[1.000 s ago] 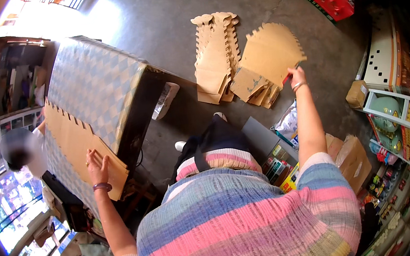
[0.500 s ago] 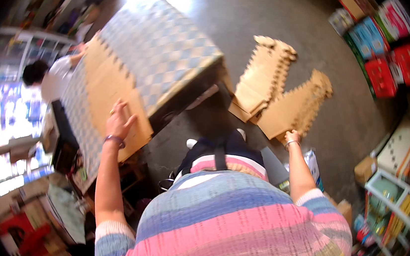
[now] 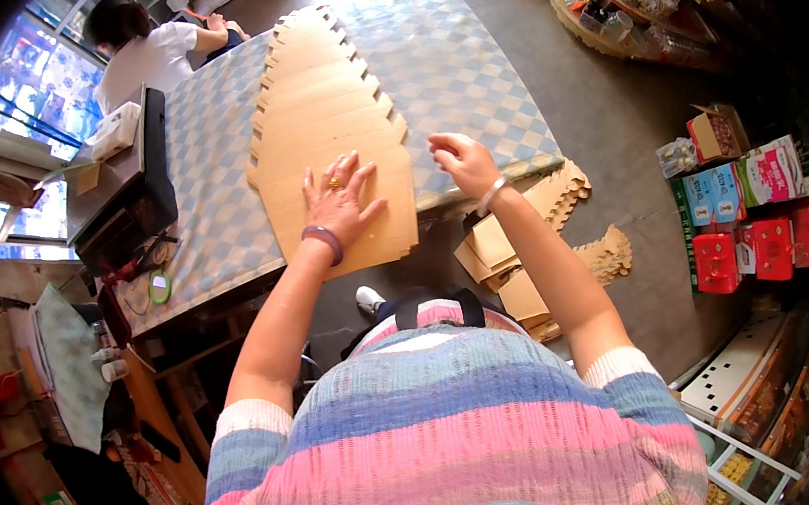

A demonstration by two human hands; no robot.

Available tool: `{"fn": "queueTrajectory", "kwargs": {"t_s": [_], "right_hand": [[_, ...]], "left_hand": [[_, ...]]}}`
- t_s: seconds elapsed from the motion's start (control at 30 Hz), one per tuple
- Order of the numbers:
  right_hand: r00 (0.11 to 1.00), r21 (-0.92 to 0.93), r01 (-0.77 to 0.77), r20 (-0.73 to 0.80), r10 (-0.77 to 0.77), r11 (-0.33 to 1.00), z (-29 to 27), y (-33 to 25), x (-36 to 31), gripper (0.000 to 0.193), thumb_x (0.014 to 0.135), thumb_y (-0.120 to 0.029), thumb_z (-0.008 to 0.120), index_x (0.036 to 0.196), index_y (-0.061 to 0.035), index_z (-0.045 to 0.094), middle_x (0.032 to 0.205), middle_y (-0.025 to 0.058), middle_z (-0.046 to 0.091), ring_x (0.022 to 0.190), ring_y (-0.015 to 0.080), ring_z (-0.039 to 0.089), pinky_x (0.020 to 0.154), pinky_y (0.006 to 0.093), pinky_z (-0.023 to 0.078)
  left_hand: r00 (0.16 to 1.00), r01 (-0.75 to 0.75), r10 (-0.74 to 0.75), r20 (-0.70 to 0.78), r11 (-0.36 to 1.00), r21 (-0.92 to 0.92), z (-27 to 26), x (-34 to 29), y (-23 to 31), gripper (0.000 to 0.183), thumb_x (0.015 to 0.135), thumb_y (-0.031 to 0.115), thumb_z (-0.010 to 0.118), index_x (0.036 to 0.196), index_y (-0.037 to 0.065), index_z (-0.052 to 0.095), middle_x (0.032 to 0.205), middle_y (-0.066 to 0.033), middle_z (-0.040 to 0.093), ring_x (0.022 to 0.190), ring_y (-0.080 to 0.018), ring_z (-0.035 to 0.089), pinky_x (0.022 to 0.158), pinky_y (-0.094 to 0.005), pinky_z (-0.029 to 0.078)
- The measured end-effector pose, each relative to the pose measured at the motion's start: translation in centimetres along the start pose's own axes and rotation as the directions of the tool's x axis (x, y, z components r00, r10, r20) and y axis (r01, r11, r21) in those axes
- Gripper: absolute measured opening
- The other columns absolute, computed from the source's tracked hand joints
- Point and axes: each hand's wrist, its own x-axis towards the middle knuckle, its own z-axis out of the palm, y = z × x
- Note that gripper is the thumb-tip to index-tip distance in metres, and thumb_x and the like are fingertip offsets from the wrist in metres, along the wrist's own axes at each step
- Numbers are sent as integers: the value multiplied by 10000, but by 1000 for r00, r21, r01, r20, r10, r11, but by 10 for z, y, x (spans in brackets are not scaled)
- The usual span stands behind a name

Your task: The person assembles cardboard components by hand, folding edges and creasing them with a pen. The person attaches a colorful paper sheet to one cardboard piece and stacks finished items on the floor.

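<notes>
A long brown cardboard sheet (image 3: 315,104) with notched, toothed edges lies flat on the checked tablecloth (image 3: 463,59). It tapers toward the far end, and several layers show at its near right corner. My left hand (image 3: 343,208) rests on its near part, palm down, fingers spread, with a ring and a purple bangle. To the right of the sheet, over the near edge of the table, my right hand (image 3: 462,163) is raised with its fingers curled in. Nothing shows in its fingers. Below my right forearm, notched cardboard pieces (image 3: 491,245) lie in fanned stacks, partly hidden by the arm.
Another person (image 3: 152,52) in a white top sits beyond the table's far left corner. A black device (image 3: 126,183) stands along the left side of the table. Stacked boxes (image 3: 714,195) stand on the floor at right, and a tiered snack rack (image 3: 636,16) at far right.
My right hand has left the lower cardboard stack and come up to the table edge. My left hand stays on the sheet. The view has turned, bringing the table to the middle.
</notes>
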Motion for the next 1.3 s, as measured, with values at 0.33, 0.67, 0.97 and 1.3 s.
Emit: {"fn": "queueTrajectory", "kwargs": {"t_s": [0.33,0.67,0.97,1.3], "right_hand": [[963,-166,-267,-92,254,949,50,40,78,296,827,-123,515,1059,-5,655,977,218,665,920,352,641,822,388,495],[968,21,-251,-20,252,968,46,24,75,317,800,-111,558,1072,19,656,869,133,698,754,183,654,691,287,504],[988,7,-154,-2,154,988,37,48,71,256,824,-71,605,1069,-8,647,993,102,618,804,179,619,704,290,525],[959,299,-284,109,263,911,44,5,70,147,843,-53,615,977,-5,580,796,23,600,604,59,527,484,194,416]], "left_hand": [[998,-35,30,-52,996,-81,5,-1,-4,574,847,524,538,1340,246,444,1473,-30,313,1396,-197,203,1101,-610,24],[997,4,-8,-79,999,-51,6,1,-1,566,844,522,536,1329,240,466,1467,-31,328,1384,-198,234,1104,-605,34],[1000,18,-19,-7,999,-51,6,3,7,614,866,538,490,1388,223,416,1523,-68,245,1422,-213,170,1090,-641,17],[998,60,-61,-22,997,-55,4,-3,9,616,854,550,513,1388,263,407,1512,-42,261,1414,-193,183,1113,-608,40]]}}
